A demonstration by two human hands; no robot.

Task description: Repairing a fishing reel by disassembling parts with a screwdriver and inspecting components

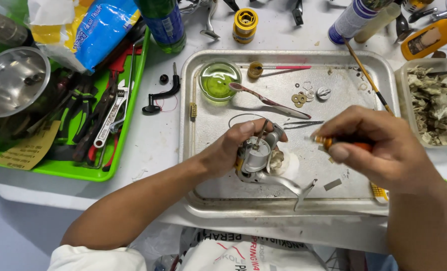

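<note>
A metal tray (344,200) lies on a white bench at frame centre. Left hand (233,148) clamps the fishing reel (258,158) body; right hand (379,145) pinches an orange-handled screwdriver (346,145). Reel likely rigid, heavy, greasy: grip body, not the thin wire bail.

Silver-grey fishing reel (257,156) at centre, on a dull silver metal tray (211,193). Orange-handled tool (348,145) at 3 o'clock. Glass dish (219,79) of yellow-green liquid at 12 o'clock. Brown-and-white mottled brush (268,101) beside it. Bright green tool tray (123,131) at 9 o'clock; blue-and-yellow bag (85,27) at 11 o'clock. White bench (153,145).
</note>
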